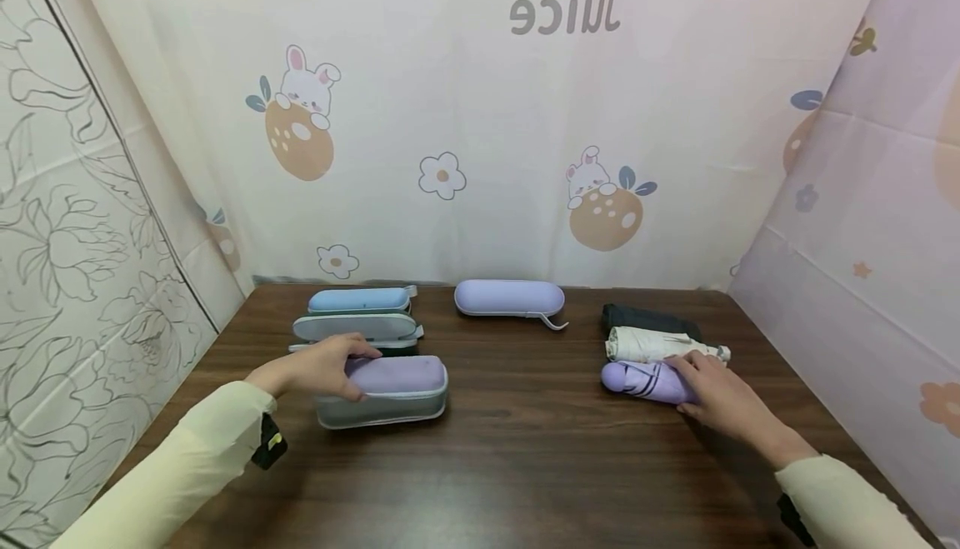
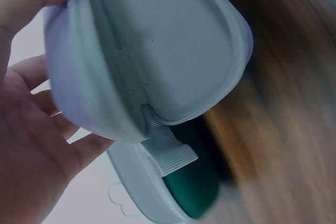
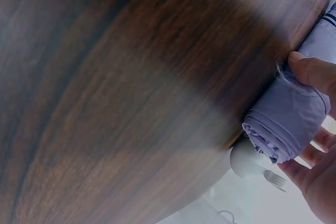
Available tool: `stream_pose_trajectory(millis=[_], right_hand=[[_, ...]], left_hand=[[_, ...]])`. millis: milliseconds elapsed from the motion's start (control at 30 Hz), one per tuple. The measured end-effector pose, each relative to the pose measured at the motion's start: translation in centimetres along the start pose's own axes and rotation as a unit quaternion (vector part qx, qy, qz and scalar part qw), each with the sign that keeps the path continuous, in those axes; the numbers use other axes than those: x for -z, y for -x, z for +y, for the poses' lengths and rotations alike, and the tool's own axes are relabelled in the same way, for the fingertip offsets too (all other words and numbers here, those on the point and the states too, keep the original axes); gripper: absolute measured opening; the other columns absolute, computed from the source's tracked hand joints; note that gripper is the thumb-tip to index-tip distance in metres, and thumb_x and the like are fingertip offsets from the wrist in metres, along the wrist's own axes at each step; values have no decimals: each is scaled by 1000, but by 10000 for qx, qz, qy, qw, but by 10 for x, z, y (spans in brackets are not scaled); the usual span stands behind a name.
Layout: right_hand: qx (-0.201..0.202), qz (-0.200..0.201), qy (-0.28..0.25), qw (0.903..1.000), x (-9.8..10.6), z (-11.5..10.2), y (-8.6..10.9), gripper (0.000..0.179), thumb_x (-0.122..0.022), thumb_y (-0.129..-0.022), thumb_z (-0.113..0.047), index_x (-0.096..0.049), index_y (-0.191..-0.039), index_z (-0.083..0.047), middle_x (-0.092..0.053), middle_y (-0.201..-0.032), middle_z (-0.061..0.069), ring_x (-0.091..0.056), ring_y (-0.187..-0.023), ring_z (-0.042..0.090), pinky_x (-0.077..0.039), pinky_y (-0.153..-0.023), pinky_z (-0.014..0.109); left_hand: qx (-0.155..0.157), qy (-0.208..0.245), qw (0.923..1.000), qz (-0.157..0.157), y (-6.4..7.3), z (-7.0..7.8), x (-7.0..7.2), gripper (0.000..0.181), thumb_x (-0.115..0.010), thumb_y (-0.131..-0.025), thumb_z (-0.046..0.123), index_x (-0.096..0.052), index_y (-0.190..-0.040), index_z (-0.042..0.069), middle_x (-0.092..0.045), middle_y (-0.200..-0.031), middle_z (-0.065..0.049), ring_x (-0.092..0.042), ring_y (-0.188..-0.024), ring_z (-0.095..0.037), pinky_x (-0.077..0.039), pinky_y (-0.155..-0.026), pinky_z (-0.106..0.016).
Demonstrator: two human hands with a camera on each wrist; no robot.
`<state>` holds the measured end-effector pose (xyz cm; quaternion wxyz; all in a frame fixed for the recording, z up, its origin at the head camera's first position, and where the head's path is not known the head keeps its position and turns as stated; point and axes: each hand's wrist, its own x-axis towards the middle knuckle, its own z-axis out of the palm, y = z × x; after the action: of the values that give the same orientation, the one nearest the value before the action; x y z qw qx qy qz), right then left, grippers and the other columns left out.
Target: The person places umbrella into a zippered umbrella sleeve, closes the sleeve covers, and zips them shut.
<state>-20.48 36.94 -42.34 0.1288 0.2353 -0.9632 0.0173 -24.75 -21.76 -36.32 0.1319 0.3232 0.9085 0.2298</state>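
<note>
My left hand [image 1: 318, 366] grips a lilac case [image 1: 397, 376] at the front left, thumb on its near side and fingers round the back. In the left wrist view this case [image 2: 173, 51] stands unzipped, its pale grey inside bare, a ribbed grey tab [image 2: 167, 153] at its end. At the right, my right hand [image 1: 726, 395] holds a folded lilac umbrella [image 1: 651, 381] by its right part. The right wrist view shows the thumb and fingers on either side of the rolled umbrella fabric [image 3: 289, 116]. A white patterned umbrella [image 1: 660, 345] lies directly behind it.
Behind the held case lie a grey-green case [image 1: 356, 327] and a blue case [image 1: 360, 299]. A closed lilac case [image 1: 510, 297] with a wrist strap sits at the back middle. A dark folded umbrella [image 1: 648, 320] is at the back right. Printed curtains [image 1: 465, 116] enclose the wooden table [image 1: 517, 449].
</note>
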Motion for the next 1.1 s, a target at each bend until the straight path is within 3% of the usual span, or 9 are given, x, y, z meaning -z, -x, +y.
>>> stream_pose_trajectory(millis=[200, 567, 867, 1100], right_hand=[[19, 11, -4, 10000, 1, 1, 1, 66, -89, -61, -12, -58, -118, 4, -55, -100, 18, -56, -91, 36, -47, -77, 54], [111, 17, -102, 9999, 2, 0, 0, 67, -88, -61, -10, -57, -119, 3, -55, -102, 16, -56, -93, 36, -46, -79, 53], [66, 58, -70, 9999, 0, -1, 0, 66, -88, -62, -10, -57, -119, 2, -55, -102, 17, -56, -93, 36, -47, -78, 53], [82, 98, -63, 9999, 1, 0, 1, 67, -89, -61, -11, -57, -119, 2, -55, -102, 16, -56, -93, 35, -47, -78, 53]], left_hand=[[-246, 238, 9991, -261, -28, 25, -5, 57, -78, -76, 28, -61, -125, 2, -56, -113, -4, -52, -95, -17, -45, -83, -36], [-234, 847, 9948, -511, -80, 64, -25, 52, -76, -81, 25, -61, -127, 8, -58, -119, -3, -53, -107, -16, -45, -91, -36], [-517, 1239, 9890, -626, -112, 77, -38, 52, -75, -82, 26, -61, -128, 6, -60, -123, -4, -54, -113, -15, -44, -94, -33], [-491, 1514, 9852, -629, -127, 78, -47, 49, -74, -83, 27, -62, -126, 7, -63, -122, -1, -54, -116, -14, -43, -95, -32]])
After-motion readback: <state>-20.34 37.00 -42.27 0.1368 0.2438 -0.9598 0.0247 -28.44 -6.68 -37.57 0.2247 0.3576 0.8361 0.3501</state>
